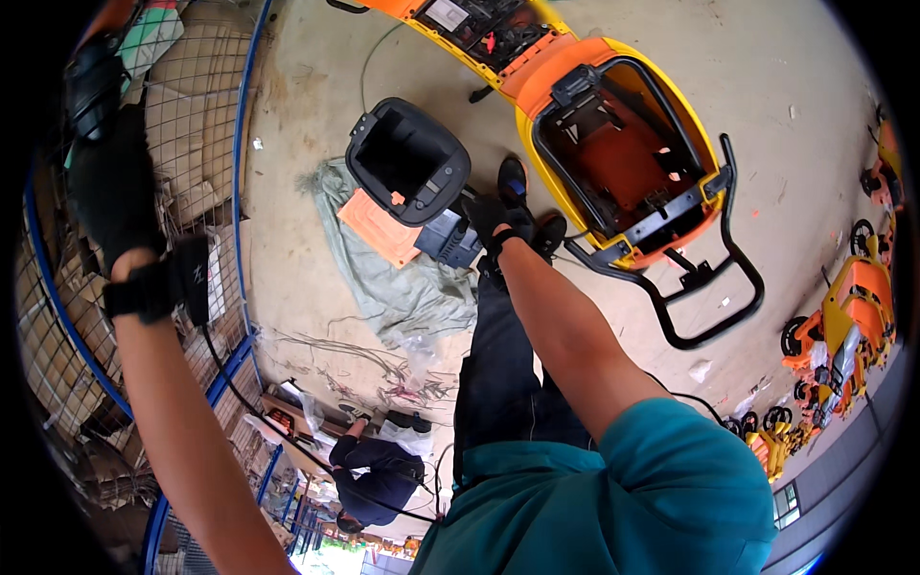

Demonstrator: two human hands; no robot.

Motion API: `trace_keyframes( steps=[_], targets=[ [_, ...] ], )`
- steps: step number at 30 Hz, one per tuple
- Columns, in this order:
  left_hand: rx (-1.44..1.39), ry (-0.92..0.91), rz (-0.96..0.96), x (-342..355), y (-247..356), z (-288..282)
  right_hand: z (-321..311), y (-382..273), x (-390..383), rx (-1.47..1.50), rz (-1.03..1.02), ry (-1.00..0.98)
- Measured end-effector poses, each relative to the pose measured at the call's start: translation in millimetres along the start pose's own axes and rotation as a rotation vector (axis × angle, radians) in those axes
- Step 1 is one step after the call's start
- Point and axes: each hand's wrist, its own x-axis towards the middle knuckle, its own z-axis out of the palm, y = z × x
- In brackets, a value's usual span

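I see my right hand (498, 222), in a black glove, stretched far down and forward, its fingers closed on the edge of a dark grey plastic housing (409, 161) that sits on the concrete floor (316, 57) with its open cavity facing up. An orange panel (379, 227) is fixed to its left flank, and a grey-blue block (450, 240) sticks out just beside my glove; the grip looks set there to steady or tip the part. The housing rests partly on a crumpled grey-green cloth (383, 287), probably laid down to keep it off the grit.

My left hand (113, 192), also in a black glove with a strap at the wrist, is raised high at the left against a blue-framed wire cage (196, 144) stacked with flattened cardboard. Whether its fingers clutch the mesh or only rest flat on it I cannot tell; it looks like a brace while I lean.

To the right of the housing lies a big yellow and orange machine shell (613, 144), open side up, with a black tubular frame (714, 287) hooked off its near end. My black shoes (522, 206) stand between the two. More orange wheeled units (843, 335) line the far right. Another person (374, 474) in dark clothes crouches nearby.
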Motion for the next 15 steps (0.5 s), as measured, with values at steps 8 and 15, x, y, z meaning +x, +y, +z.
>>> trace_keyframes(
  steps=[8,15],
  targets=[
    [-0.489,-0.007,-0.381,11.1,27.3,-5.0,84.9,64.3,93.2,0.189,0.091,0.127],
    [-0.076,0.008,0.115,-4.1,-0.8,18.3,-17.7,-41.5,78.5,0.672,0.185,0.067]
  ],
)
